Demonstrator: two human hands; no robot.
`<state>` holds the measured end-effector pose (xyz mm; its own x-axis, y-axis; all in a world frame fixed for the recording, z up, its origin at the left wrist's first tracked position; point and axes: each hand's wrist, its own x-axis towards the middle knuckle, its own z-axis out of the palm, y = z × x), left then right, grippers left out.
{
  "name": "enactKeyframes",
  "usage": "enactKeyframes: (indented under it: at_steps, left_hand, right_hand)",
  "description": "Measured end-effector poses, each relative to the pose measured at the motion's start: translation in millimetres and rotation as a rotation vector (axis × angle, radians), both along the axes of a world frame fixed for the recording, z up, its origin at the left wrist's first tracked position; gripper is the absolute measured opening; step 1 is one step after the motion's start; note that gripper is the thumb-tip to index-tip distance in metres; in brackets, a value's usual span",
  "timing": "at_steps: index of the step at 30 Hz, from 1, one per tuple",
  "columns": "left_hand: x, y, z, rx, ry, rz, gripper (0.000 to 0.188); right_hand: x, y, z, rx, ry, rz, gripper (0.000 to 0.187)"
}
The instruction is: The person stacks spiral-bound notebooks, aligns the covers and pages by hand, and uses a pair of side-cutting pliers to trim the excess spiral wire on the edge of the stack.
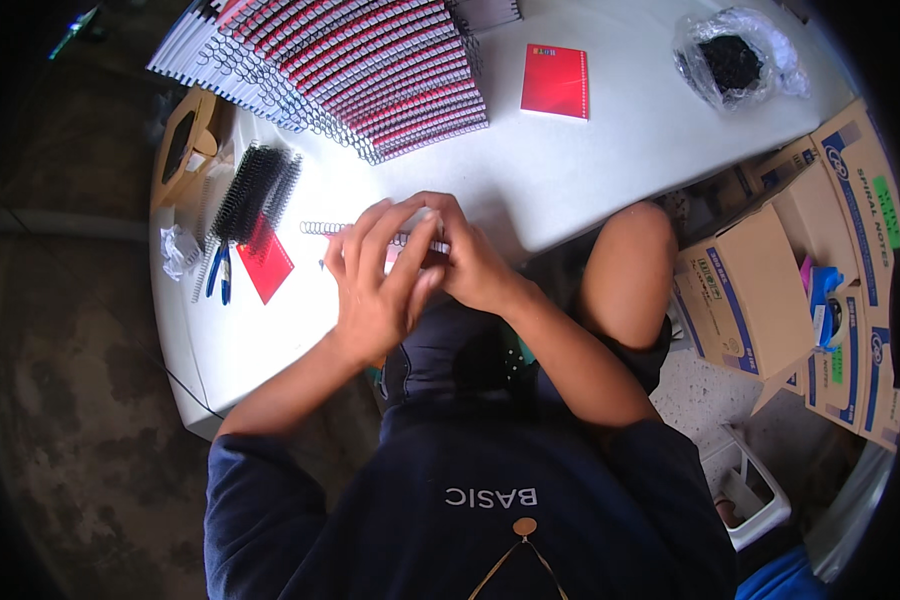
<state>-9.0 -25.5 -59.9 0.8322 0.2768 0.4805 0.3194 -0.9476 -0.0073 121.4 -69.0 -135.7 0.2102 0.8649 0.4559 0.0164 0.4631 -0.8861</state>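
Both my hands meet over the near edge of the white table, closed around a small notebook that they mostly hide. A thin wire-like spiral coil (318, 228) juts out to the left past my fingers, along the notebook's edge. My left hand (378, 280) lies over it with bent fingers, and my right hand (475, 262) grips from the right, its fingers curled over the far side. A pinkish strip of the notebook (436, 246) shows between the two hands. Where the coil passes into the pages is hidden.
Spiral notebooks with red edges (400, 85) are piled at the back; a red notebook (555, 82) lies alone. Black coils (255, 185), a red cover (267, 265), blue pens (220, 275) and crumpled paper (178, 250) sit left. A plastic bag (782, 60) is far right, above cardboard boxes (760, 310).
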Motion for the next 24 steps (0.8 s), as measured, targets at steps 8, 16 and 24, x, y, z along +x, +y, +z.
enactKeyframes:
  at_steps: [8, 16, 24]
  left_hand:
    - [16, 11, 41, -0.244, 0.141, -0.078, 0.026]
    - [10, 13, 59, -0.217, 0.14, -0.035, 0.031]
    - [-22, 34, 163, -0.414, 0.026, -0.026, 0.023]
  right_hand:
    - [6, 1, 8, -0.054, -0.205, -0.034, 0.054]
    - [-7, -10, 10, -0.173, 0.011, 0.043, 0.053]
    - [32, -20, 136, 0.277, 0.061, -0.12, 0.02]
